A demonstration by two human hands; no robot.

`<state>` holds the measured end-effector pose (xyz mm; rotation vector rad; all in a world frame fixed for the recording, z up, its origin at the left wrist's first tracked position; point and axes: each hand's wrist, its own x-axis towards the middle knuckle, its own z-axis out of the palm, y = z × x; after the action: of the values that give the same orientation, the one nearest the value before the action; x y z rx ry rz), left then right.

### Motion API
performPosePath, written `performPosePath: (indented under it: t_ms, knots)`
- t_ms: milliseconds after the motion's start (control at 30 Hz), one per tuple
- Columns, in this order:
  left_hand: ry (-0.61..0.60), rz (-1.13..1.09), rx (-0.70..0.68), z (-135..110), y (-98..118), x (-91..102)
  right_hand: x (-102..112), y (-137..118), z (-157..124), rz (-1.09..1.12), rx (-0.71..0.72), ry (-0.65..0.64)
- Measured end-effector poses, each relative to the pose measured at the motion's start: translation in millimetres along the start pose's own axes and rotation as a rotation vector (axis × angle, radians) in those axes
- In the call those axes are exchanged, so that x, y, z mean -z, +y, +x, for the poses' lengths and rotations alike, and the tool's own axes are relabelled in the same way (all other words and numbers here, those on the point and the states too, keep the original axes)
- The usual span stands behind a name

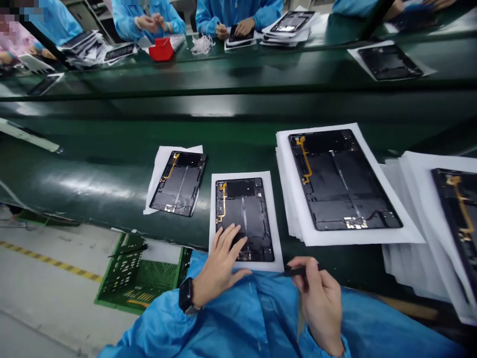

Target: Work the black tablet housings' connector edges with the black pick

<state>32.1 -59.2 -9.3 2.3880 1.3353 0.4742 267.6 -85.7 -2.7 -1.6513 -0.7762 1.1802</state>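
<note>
An opened black tablet back [246, 211] with a yellow flex cable lies on a white sheet [278, 219] at the near edge of the green bench. My left hand [219, 263] rests flat on its lower left corner, fingers spread, a dark watch on the wrist. My right hand [318, 298] is closed round a thin black tool [298, 271] whose tip points left, just below the sheet's right corner.
Another tablet on a sheet [179, 183] lies to the left, a larger one on a stack of sheets [343, 179] to the right, and one more [458, 219] at the far right. A green crate [141, 273] sits on the floor. People in blue coats work across the bench.
</note>
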Motion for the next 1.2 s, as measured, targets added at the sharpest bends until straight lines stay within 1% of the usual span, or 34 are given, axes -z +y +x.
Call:
performPosePath:
  t_ms: [33,100,233,333,433,500,600,667,733,833,1033,1100,1200]
  knots:
    - [0.015,-0.011,0.006,-2,-2,-1.9,-2,-1,1,0.005,0.02,-0.043]
    - [0.055,-0.06,0.007,-4,-9,1.0,-6,-2,2,-0.011,0.078,-0.111]
    - [0.114,-0.195,0.05,-10,-28,21.7,-15,-2,3,-0.109,0.175,-0.193]
    - [0.121,-0.218,0.086,-15,-37,36.5,-20,2,2,-0.147,0.21,-0.207]
    - [0.119,-0.206,0.098,-12,-33,41.6,-18,5,2,-0.161,0.222,-0.178]
    - [0.111,-0.186,0.076,-6,-23,37.3,-14,7,2,-0.185,0.229,-0.154]
    - [0.08,-0.156,0.033,4,-2,22.1,-6,8,2,-0.248,0.274,-0.132]
    - [0.076,-0.138,0.058,9,10,10.9,-4,9,2,-0.289,0.339,-0.119]
    - [0.086,-0.13,0.108,10,16,2.6,-4,11,0,-0.321,0.423,-0.102]
    - [0.089,-0.141,0.155,7,19,-2.6,-7,12,-4,-0.355,0.554,-0.077]
    - [0.083,-0.189,0.174,4,19,-2.5,-20,18,-14,-0.359,0.79,-0.068]
    - [0.079,-0.207,0.194,3,20,-3.2,-25,23,-16,-0.344,0.828,-0.063]
    - [0.084,-0.219,0.217,2,21,-3.9,-31,29,-18,-0.327,0.833,-0.085]
